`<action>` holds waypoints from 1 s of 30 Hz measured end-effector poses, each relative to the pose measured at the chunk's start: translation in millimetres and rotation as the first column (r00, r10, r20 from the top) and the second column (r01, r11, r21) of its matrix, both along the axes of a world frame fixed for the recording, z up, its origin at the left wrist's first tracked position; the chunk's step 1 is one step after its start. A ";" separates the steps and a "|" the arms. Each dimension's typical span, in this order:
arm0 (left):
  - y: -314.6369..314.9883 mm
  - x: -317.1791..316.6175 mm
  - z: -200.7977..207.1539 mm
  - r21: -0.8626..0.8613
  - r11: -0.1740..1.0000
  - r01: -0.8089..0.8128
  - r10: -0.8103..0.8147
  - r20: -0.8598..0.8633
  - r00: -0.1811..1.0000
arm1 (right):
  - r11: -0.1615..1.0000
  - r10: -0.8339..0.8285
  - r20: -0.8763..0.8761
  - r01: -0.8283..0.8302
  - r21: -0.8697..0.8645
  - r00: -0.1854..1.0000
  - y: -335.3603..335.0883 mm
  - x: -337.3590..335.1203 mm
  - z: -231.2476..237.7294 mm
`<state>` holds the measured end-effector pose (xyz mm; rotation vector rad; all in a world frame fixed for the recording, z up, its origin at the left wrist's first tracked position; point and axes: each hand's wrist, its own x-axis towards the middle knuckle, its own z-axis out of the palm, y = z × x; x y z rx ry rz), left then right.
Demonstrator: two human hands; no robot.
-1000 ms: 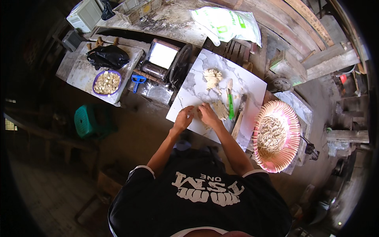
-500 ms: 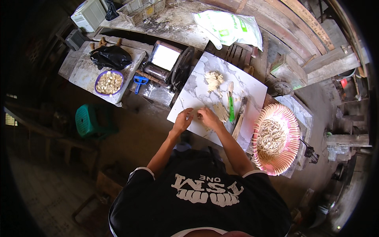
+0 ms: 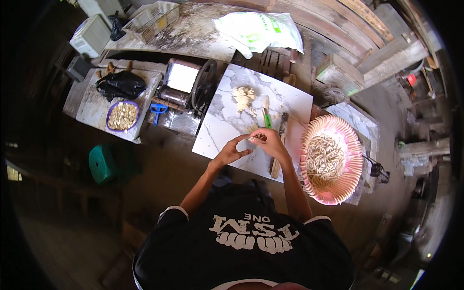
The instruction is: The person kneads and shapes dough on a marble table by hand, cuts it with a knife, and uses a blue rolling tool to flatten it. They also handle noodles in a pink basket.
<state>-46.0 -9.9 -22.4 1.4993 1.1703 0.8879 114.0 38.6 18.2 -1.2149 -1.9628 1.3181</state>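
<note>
Over the near part of a marble-patterned board (image 3: 212,128), my hands are close together. My left hand (image 3: 233,152) has thumb and index finger spread, the index tip reaching toward the right fingertips. Curled fingers close my right hand (image 3: 270,141); a small pale bit shows at the tips, too small to name. Pale dough strips (image 3: 252,128) lie just beyond, partly covered by this hand. Farther back sit a lump of dough (image 3: 244,98) and a green-handled knife (image 3: 267,116). A long dark tool with a wooden handle (image 3: 275,167) lies beside my right hand.
At the right stands a pink basket (image 3: 333,195) with many pale dough twists (image 3: 326,154). Leftward are a roller machine with a wheel (image 3: 181,79), a blue-handled tool (image 3: 158,110), a purple bowl of pale pieces (image 3: 122,116), a black bag (image 3: 122,86) and a green stool (image 3: 100,164).
My right hand has moved right and turned its fingers inward, now covering part of the dough strips. My left hand's thumb and index have spread. The view has shifted slightly.
</note>
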 end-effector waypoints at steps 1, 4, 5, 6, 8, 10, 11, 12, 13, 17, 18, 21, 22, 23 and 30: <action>1.4 2.2 -6.9 0.094 0.995 -0.027 0.027 0.006 1.000 | 1.000 0.001 -0.043 -0.001 0.012 0.999 -0.9 -2.3 6.3; 11.0 8.1 -1.3 0.306 0.952 -0.032 0.034 -0.001 0.999 | 0.999 -0.014 -0.117 0.008 -0.045 0.993 -2.4 -4.6 17.1; 15.6 8.6 4.5 0.232 0.973 0.005 -0.029 0.100 0.995 | 0.999 -0.045 -0.140 0.042 -0.030 0.989 -1.0 -4.1 15.9; 18.5 10.6 11.0 0.157 0.986 0.051 -0.083 0.204 0.976 | 0.997 -0.075 -0.161 0.073 -0.016 0.984 0.6 -2.7 14.9; 20.5 16.9 21.5 0.042 0.996 0.080 -0.090 0.357 0.930 | 0.991 -0.132 -0.224 0.133 -0.011 0.965 0.2 2.7 15.7; 20.8 15.8 25.8 -0.111 0.984 0.138 -0.070 0.475 0.877 | 0.983 -0.182 -0.314 0.184 -0.026 0.932 -3.0 4.7 24.5; 22.1 18.0 26.4 -0.102 0.988 0.113 -0.048 0.491 0.870 | 0.978 -0.205 -0.359 0.173 -0.120 0.911 -4.0 7.4 26.0; 22.6 20.4 28.6 -0.101 0.990 0.100 -0.036 0.506 0.862 | 0.972 -0.233 -0.390 0.214 -0.092 0.891 -6.1 9.3 30.0; 22.9 22.4 32.4 -0.100 0.991 0.087 -0.022 0.522 0.853 | 0.965 -0.258 -0.421 0.254 -0.066 0.870 -8.7 10.2 35.2; 26.5 38.8 40.7 -0.106 0.986 0.126 -0.047 0.555 0.830 | 0.936 -0.352 -0.387 0.322 -0.143 0.852 -19.8 26.3 35.6; 26.9 42.9 43.2 -0.100 0.984 0.150 -0.070 0.557 0.828 | 0.931 -0.364 -0.318 0.328 -0.161 0.876 -22.6 31.0 36.4; 30.7 55.7 42.1 -0.040 0.985 0.171 -0.129 0.494 0.860 | 0.886 -0.440 -0.439 0.458 -0.071 0.783 -24.5 40.8 19.6; 31.2 61.0 45.8 -0.038 0.986 0.159 -0.118 0.507 0.854 | 0.856 -0.470 -0.460 0.516 -0.029 0.753 -25.6 42.0 19.4; 29.8 63.6 50.5 -0.012 0.985 0.172 -0.141 0.514 0.846 | 0.830 -0.463 -0.559 0.557 -0.001 0.688 -28.3 47.1 21.8; 28.2 68.8 43.9 -0.197 0.972 0.131 0.023 0.632 0.775 | 0.602 -0.676 -0.154 0.661 0.449 0.720 -46.5 76.9 30.1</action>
